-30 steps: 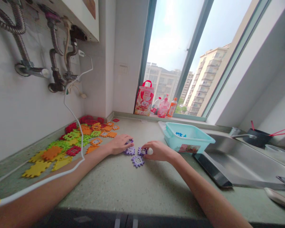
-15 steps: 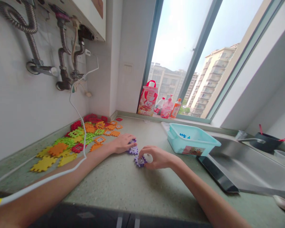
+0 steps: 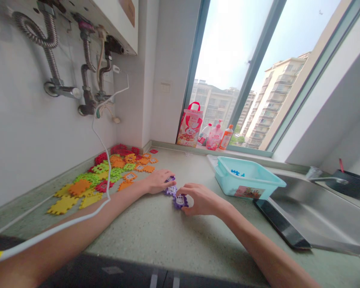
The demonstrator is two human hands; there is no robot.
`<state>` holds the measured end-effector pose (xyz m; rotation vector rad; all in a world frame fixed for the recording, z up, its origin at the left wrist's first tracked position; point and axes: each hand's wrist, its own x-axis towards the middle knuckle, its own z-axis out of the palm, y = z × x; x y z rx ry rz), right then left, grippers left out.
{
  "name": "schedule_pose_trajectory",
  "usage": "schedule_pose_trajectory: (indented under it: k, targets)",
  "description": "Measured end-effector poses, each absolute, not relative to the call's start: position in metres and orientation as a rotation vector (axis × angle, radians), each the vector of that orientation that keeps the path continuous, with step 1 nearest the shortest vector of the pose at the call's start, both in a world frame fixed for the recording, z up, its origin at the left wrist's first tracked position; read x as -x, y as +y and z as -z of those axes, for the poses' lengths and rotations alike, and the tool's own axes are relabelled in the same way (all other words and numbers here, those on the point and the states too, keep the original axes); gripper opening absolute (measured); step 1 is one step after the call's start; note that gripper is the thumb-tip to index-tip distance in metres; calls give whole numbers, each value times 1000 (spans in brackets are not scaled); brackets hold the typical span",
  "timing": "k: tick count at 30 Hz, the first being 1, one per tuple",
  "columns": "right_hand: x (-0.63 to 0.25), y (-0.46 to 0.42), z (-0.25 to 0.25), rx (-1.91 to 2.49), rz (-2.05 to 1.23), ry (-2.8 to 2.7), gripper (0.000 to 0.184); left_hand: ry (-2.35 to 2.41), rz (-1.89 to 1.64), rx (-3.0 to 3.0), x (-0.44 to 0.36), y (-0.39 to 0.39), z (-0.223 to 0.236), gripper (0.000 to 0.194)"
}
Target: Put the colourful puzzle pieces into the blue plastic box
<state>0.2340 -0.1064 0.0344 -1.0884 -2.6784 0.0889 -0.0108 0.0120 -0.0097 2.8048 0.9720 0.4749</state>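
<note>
Two purple interlocking puzzle tiles lie close together on the counter in front of me. My left hand (image 3: 161, 181) rests at the farther purple tile (image 3: 170, 190), its fingers closed over the tile's edge. Thumb and fingers of my right hand (image 3: 195, 199) pinch the nearer purple tile (image 3: 180, 201). Both tiles have a lattice-like middle and toothed edges. Their edges meet or nearly meet; I cannot tell whether the teeth are locked.
Red, green, orange and yellow puzzle tiles (image 3: 93, 178) are heaped along the left wall. A turquoise basin (image 3: 228, 188) holding blue pieces stands at right, beside the sink (image 3: 324, 216) and a black slab (image 3: 282, 224). A white cable (image 3: 109, 176) hangs across my left forearm.
My right hand has brought the nearer purple tile up against the farther one. The left hand stays on its tile. The whole view has shifted slightly.
</note>
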Motion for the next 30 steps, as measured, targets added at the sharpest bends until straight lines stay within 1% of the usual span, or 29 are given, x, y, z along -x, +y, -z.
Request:
schedule_pose_trajectory:
  k: [4, 7, 11, 14, 18, 23, 26, 30]
  targets:
    - [-244, -103, -48, 992, 92, -2591, 40, 954, -467, -2806, 11, 13, 9, 71]
    - [-270, -99, -68, 1028, 325, -2390, 36, 970, -459, -2788, 12, 12, 7, 70]
    - [-314, -94, -92, 1333, 706, -2018, 32, 975, -449, -2774, 12, 11, 6, 69]
    - [-343, -90, -97, 1635, 855, -1762, 34, 981, -446, -2767, 11, 11, 6, 70]
    - [-370, -84, -94, 1971, 835, -1594, 37, 984, -465, -2763, 11, 12, 6, 69]
    - [-381, -81, -90, 2130, 708, -1558, 41, 986, -466, -2767, 10, 13, 4, 68]
    - [-377, -83, -91, 2084, 725, -1575, 42, 989, -452, -2766, 11, 13, 5, 68]
    - [-358, -92, -98, 1787, 914, -1532, 49, 995, -464, -2762, 11, 14, 6, 67]
